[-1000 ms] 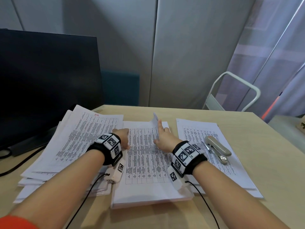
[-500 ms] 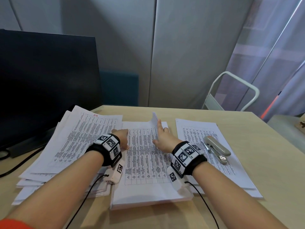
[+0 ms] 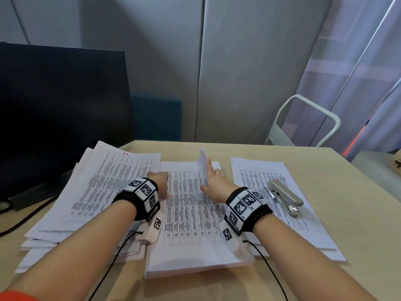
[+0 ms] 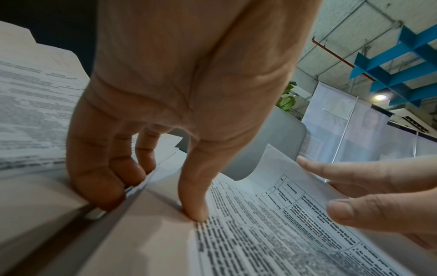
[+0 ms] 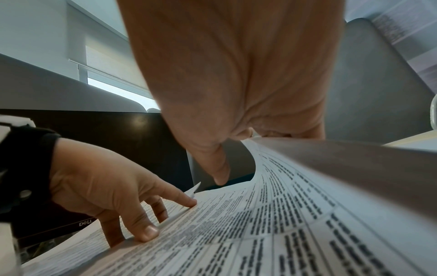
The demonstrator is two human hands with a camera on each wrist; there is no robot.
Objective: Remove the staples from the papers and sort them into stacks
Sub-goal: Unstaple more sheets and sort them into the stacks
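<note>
A: What lies closest on the desk [image 3: 325, 170]?

B: The middle stack of papers [image 3: 191, 216], its near edge just past the forearms. Both hands rest on it.

A: How is the left hand [image 3: 161, 183] set?

B: It presses down at the left margin. In the left wrist view its thumb [image 4: 192, 194] stands tip-down on the printed sheet, and the other fingers [image 4: 94, 179] curl over the edge of the stack. It seems to hold the paper's edge rather than lift it.

A: And the right hand [image 3: 213, 184]?

B: Its fingers are mostly straight. The index finger reaches to the far right corner of the top sheet, which curls upward against the fingertip. The right wrist view shows that sheet bowed up beneath the palm.

A: The other papers?

B: A loose, fanned left pile [image 3: 91, 192] lies beside the middle stack. On the right, a flatter right stack [image 3: 282, 192] carries a grey stapler [image 3: 285, 195]. Farther back to the left stands a dark monitor [image 3: 60, 109].
</note>
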